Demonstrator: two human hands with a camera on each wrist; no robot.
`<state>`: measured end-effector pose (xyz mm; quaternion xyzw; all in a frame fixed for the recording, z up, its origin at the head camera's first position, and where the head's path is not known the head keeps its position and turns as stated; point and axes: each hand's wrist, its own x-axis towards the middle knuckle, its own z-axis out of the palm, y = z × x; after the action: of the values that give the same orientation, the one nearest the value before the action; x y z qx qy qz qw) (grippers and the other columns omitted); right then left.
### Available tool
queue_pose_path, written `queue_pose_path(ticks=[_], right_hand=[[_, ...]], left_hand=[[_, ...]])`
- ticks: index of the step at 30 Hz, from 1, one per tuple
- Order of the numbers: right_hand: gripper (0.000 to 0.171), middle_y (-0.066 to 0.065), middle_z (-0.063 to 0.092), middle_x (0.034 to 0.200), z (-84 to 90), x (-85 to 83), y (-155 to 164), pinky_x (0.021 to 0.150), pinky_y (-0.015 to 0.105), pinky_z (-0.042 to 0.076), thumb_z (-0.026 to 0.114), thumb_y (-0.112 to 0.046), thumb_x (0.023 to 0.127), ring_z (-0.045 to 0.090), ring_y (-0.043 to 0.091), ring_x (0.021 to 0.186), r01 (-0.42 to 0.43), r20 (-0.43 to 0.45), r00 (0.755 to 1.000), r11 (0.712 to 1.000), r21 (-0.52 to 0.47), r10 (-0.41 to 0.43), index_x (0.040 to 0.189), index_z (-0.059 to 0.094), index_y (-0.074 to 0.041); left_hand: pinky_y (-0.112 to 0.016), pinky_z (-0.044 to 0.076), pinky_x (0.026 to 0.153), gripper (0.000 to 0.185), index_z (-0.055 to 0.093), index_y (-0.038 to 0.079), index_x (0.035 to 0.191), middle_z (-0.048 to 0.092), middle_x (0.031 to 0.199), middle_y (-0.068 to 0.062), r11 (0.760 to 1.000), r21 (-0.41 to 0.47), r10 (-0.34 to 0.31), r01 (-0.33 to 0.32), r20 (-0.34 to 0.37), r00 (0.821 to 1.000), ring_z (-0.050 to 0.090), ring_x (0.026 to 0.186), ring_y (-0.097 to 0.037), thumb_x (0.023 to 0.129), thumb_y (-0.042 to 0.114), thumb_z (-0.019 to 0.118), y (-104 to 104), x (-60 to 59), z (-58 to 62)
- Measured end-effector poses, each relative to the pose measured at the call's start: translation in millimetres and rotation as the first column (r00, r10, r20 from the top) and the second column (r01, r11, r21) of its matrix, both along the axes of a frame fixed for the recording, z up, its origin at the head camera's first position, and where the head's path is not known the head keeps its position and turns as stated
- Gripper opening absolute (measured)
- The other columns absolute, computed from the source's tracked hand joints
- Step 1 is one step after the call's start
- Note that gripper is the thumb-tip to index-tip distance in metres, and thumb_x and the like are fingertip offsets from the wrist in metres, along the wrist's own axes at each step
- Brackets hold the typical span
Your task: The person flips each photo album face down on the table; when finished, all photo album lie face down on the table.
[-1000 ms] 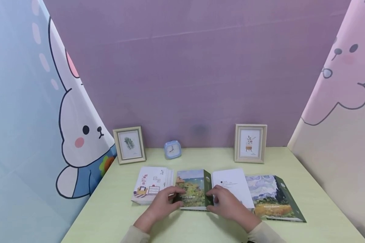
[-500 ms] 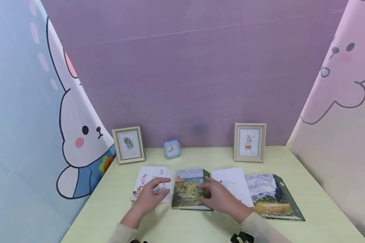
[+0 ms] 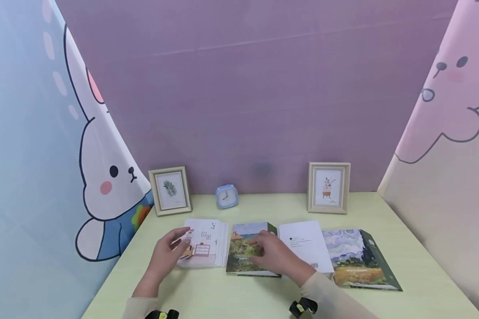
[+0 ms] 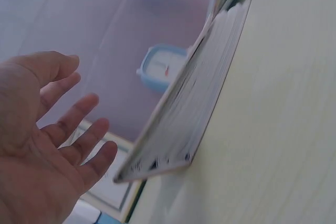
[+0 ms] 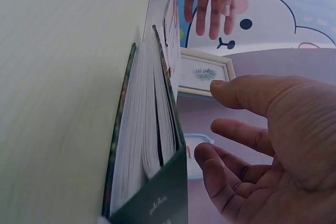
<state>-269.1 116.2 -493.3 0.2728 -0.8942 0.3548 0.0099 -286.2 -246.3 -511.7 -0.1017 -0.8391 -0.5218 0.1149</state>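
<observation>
In the head view, my left hand (image 3: 165,254) hovers at the left edge of a thick white album (image 3: 209,257) with a room drawing on its cover. Seen from the left wrist, its fingers are spread, apart from the page block (image 4: 184,114). My right hand (image 3: 277,254) is over a photo album (image 3: 241,252) with a painted garden cover and a dark green spine. The right wrist view has its fingers loosely bent above that album's green spine (image 5: 157,198), holding nothing. Both albums lie flat, side by side.
Right of the garden album lie a plain white album (image 3: 305,248) and another photo album (image 3: 355,261) with a painted field. Behind stand a leaf picture frame (image 3: 170,190), a blue clock (image 3: 226,196) and a potted-plant picture frame (image 3: 329,188), near the purple backdrop (image 3: 243,110).
My left hand has left the garden album's left edge and moved left to the room-drawing album. The right hand has shifted left over the garden album, which sits slightly further left.
</observation>
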Motion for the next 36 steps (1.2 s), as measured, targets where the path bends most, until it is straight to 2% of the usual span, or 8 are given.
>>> queue_pose_path(ticks=[5,10,15,19,21,25,31,36], right_hand=[[0.046,0.002,0.064,0.110,-1.8,-4.2,-8,0.073,0.028,0.054,0.085,-0.024,0.089,0.061,0.015,0.090,-0.015,-0.020,1.000,0.999,0.044,0.016,0.131,0.072,-0.011],[0.059,0.005,0.063,0.122,-3.7,-4.2,-19,0.075,0.027,0.056,0.088,-0.027,0.084,0.064,0.017,0.097,-0.020,0.027,0.999,0.998,0.067,0.018,0.137,0.068,-0.010],[0.067,0.006,0.061,0.124,-3.6,-3.3,-33,0.080,0.031,0.058,0.090,-0.031,0.083,0.065,0.019,0.103,-0.008,0.070,0.998,0.998,0.064,0.004,0.142,0.065,-0.012],[0.073,0.005,0.061,0.124,-4.9,-4.1,-43,0.082,0.031,0.058,0.091,-0.032,0.080,0.065,0.016,0.102,-0.004,0.073,0.997,0.998,0.055,0.000,0.144,0.063,-0.012],[0.074,0.005,0.061,0.120,-5.4,-4.0,-48,0.080,0.029,0.057,0.092,-0.030,0.079,0.064,0.016,0.100,-0.007,0.069,0.998,0.998,0.056,0.003,0.144,0.062,-0.011],[0.075,0.004,0.060,0.123,-7.5,-4.9,-58,0.075,0.028,0.056,0.092,-0.030,0.078,0.062,0.016,0.099,0.006,0.077,0.997,0.998,0.057,-0.010,0.144,0.062,-0.012],[0.075,0.002,0.058,0.130,-10.9,-5.9,-71,0.076,0.027,0.055,0.094,-0.032,0.076,0.062,0.012,0.097,0.030,0.048,0.998,0.996,0.081,-0.034,0.142,0.063,-0.014],[0.075,0.003,0.058,0.124,-11.7,-7.0,-78,0.074,0.027,0.054,0.093,-0.037,0.077,0.058,0.011,0.095,0.044,0.061,0.997,0.997,0.066,-0.048,0.141,0.064,-0.013]], left_hand=[[-0.052,0.043,0.115,0.043,0.059,0.007,0.144,0.059,0.147,-0.013,0.999,0.033,0.032,-0.034,0.040,0.999,0.052,0.140,-0.036,0.103,0.016,0.069,-11,-4.0,-7.0],[-0.052,0.044,0.115,0.051,0.049,0.009,0.152,0.053,0.153,-0.014,0.995,0.080,0.046,-0.056,0.120,0.992,0.050,0.142,-0.036,0.105,0.019,0.066,-21,-6.1,-14.6],[-0.054,0.043,0.116,0.052,0.047,0.011,0.153,0.050,0.156,-0.012,0.991,0.117,0.041,-0.062,0.174,0.984,0.049,0.143,-0.035,0.105,0.020,0.066,-27,-8.7,-20.8],[-0.058,0.040,0.117,0.055,0.045,0.011,0.155,0.047,0.158,-0.011,0.991,0.114,0.048,-0.074,0.211,0.976,0.046,0.144,-0.036,0.105,0.023,0.066,-26,-10.9,-22.3],[-0.058,0.040,0.117,0.056,0.044,0.010,0.155,0.046,0.159,-0.011,0.991,0.105,0.055,-0.079,0.221,0.974,0.045,0.145,-0.038,0.106,0.024,0.065,-26,-11.5,-23.3],[-0.058,0.041,0.117,0.057,0.044,0.009,0.155,0.047,0.158,-0.012,0.991,0.101,0.062,-0.087,0.226,0.972,0.047,0.144,-0.038,0.105,0.024,0.067,-26,-11.8,-25.6],[-0.054,0.044,0.115,0.061,0.044,0.008,0.155,0.047,0.157,-0.014,0.993,0.086,0.060,-0.081,0.228,0.972,0.048,0.143,-0.038,0.103,0.026,0.069,-23,-10.5,-26.8],[-0.053,0.045,0.115,0.064,0.041,0.008,0.157,0.045,0.159,-0.015,0.995,0.066,0.060,-0.077,0.229,0.972,0.048,0.143,-0.040,0.103,0.028,0.069,-21,-9.5,-27.1]])
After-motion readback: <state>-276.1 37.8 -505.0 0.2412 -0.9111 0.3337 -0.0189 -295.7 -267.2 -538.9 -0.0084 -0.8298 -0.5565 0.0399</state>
